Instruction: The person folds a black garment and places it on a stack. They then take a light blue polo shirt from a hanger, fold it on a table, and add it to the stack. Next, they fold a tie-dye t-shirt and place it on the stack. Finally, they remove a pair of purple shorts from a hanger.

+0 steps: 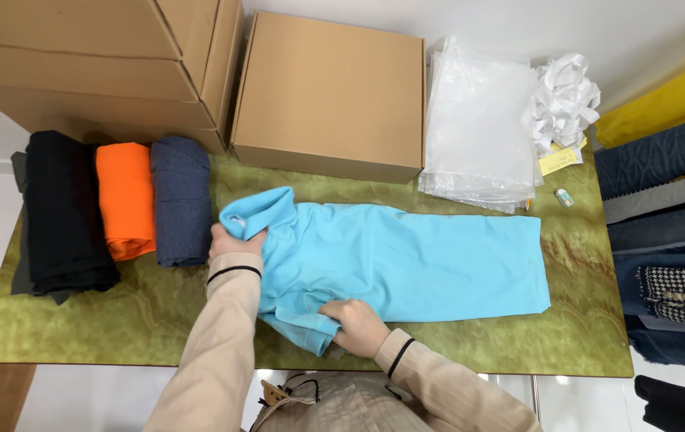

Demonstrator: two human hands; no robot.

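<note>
Light-blue knit polo shirt [406,260] lies flat mid-bench, just in front of the closed brown cardboard box [330,92]; long axis runs L–R, collar end at the left, hem toward the right. Both hands sit at that collar end. Left hand [233,240] pinches the collar on the far edge, nearer the box; right hand [358,326] is closed on the folded sleeve/shoulder at the near edge. Rest of the shirt stretches off to the right of both hands. Green marbled bench [582,344] bare beyond hem.
</note>
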